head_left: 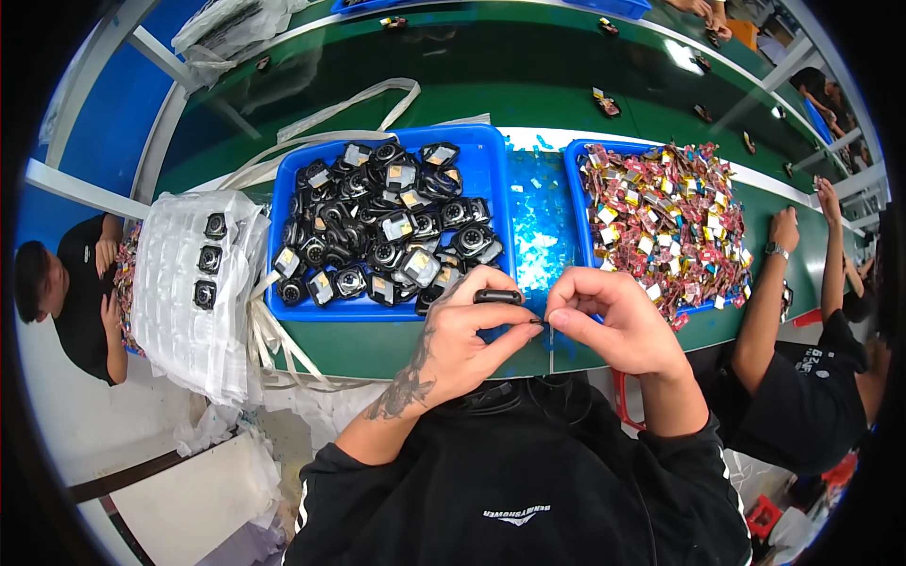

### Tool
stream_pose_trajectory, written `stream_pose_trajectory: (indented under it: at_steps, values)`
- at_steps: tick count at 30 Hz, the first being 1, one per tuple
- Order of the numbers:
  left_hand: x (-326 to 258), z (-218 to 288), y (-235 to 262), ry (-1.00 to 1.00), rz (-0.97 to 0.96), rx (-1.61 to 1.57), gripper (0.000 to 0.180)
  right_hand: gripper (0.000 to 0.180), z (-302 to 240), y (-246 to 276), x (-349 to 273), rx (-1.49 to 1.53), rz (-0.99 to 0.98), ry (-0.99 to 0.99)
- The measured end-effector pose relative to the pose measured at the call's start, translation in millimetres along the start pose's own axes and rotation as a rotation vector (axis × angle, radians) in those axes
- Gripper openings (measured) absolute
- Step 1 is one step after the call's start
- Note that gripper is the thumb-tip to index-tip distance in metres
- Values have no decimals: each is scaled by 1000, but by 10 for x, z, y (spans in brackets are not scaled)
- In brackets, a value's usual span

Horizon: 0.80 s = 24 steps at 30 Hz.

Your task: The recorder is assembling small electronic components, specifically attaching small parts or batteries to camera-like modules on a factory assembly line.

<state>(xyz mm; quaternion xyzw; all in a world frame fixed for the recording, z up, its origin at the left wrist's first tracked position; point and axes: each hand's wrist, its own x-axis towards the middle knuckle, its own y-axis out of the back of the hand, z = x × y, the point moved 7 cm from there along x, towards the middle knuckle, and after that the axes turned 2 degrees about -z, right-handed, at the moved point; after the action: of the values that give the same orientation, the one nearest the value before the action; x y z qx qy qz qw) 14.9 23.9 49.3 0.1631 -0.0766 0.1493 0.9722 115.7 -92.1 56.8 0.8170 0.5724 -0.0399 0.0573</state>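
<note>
My left hand [472, 330] is closed around a small black smartwatch case [497, 296], seen edge-on between its fingers. Its thumb and fingertip also come together close to my right hand [613, 321]. The right hand's thumb and forefinger are pinched; whatever lies between them is too small to make out. Both hands are held over the front edge of the green bench. Beyond the left hand stands a blue tray [500, 208] heaped with black smartwatch bodies [396, 226]. A second blue tray [578, 203], past the right hand, holds a pile of small red, yellow and white parts [661, 226].
A clear plastic blister tray [170, 283] with three watch bodies lies at the left. Blue film scraps [538, 226] cover the strip between the blue trays. Behind runs a green conveyor [472, 71] carrying scattered small parts. Co-workers sit at both sides, one arm [764, 302] near the right tray.
</note>
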Motion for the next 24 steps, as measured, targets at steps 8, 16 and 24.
stream_pose_trajectory:
  at_steps: [8, 16, 24]
  values:
    - [6, 28, -38, -35, -40, 53, 13, 7, 83, 0, 9, 31, -77, -51]
    - [4, 187, -7, -248, 91, 245, 13, 16, 146, -85, 21, 65, -160, -80]
    - [-133, 272, -98, -487, 249, 588, 28, 17, 225, -77, 65, 271, -31, -98]
